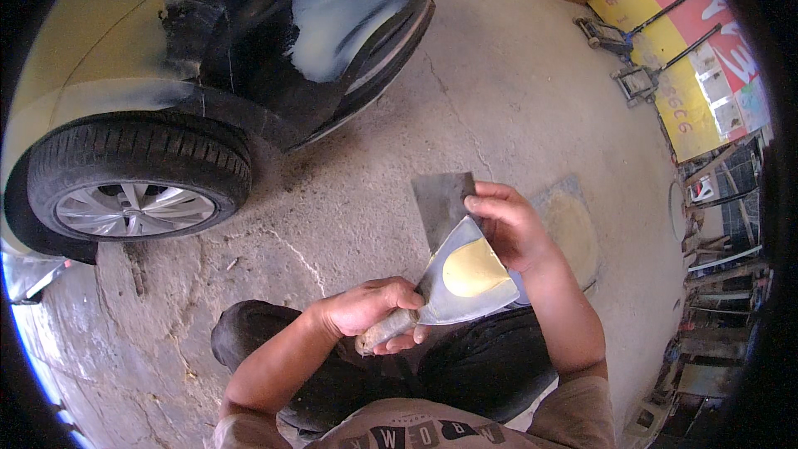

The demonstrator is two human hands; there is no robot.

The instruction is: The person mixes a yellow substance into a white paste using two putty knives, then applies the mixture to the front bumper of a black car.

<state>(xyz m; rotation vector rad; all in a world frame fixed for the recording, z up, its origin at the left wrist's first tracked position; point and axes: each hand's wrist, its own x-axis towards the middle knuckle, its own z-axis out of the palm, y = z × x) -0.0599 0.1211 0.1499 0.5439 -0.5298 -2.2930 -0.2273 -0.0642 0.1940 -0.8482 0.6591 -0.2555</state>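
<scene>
Closest to my camera is the brownish shirt [366, 432] of the person I look down past, with dark trousers [490, 353] bent under both forearms. Just beyond it, I see the left hand [370, 309] closed around the worn handle [387, 333] of a putty knife [445, 309], whose broad blade fans out toward the right hand, its face turned up to me. A smooth mound of pale yellow paste [475, 269] sits on that blade, between the two hands and nearer the right. The right hand [509, 220] pinches a dark flat plate [443, 199] between thumb and fingers; the plate's lower end meets the blade in my view, though I can't tell whether they touch. Off to the left of the hands and well apart from them, I have a car wheel [141, 154] under a fender with a yellowish patch [100, 25], and farther ahead a dark bumper [287, 104] carrying a whitish patch [345, 17]. Concrete floor [357, 199] spreads ahead of the hands; far beyond the right one stand two floor jacks [638, 83] beside a yellow and red board [686, 129].
</scene>
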